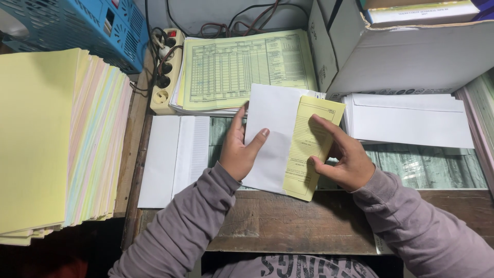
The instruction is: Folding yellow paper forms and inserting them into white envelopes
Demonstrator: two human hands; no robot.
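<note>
White paper envelope mid-desk, pinched at its left edge by left hand (thumb on top); folded yellow printed form lying half across it, gripped between right hand fingers and thumb. Stack of white envelopes farther right.

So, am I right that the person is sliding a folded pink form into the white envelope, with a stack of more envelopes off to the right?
Not quite: the head view shows the folded form is yellow, not pink. The white envelope and stack of envelopes are as you say.
</note>
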